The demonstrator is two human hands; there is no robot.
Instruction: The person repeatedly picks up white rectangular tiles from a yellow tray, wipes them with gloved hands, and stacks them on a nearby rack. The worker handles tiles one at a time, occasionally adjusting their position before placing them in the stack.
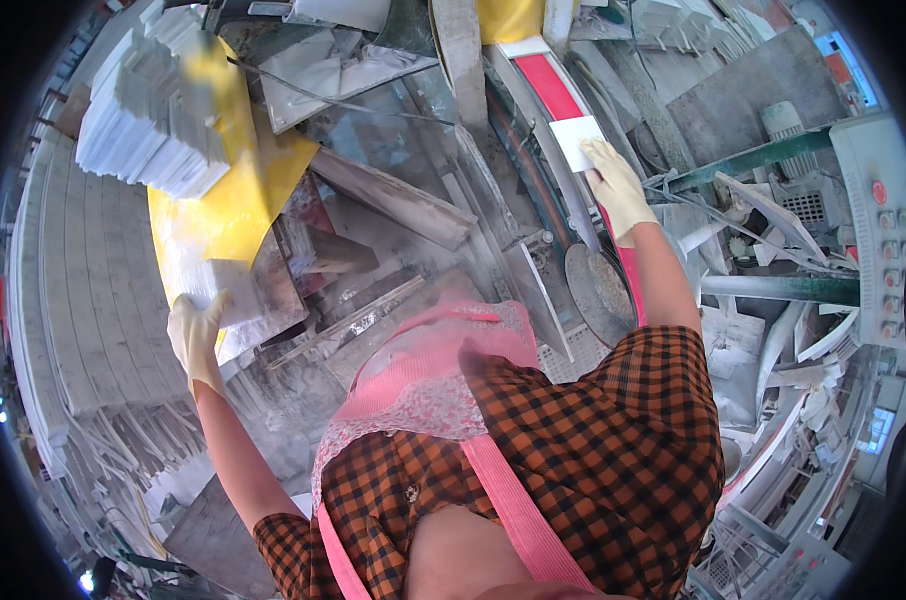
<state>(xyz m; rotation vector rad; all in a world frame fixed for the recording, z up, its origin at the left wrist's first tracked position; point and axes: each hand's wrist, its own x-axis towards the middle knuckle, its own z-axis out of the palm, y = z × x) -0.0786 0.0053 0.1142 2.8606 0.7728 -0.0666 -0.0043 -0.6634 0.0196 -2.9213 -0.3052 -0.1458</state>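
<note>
A tall stack of white tiles is standing on a yellow sheet, its edges staggering. Nearer, the gloved left hand is curving at the near edge of a small stack; whether it is gripping, one cannot tell. A plank is slanting into the wide gap between the hands. A white tile is lying across a red belt; the gloved right hand is resting on its right edge, fingers stretching over, thumb standing apart. Farther right, a control panel is standing well apart.
</note>
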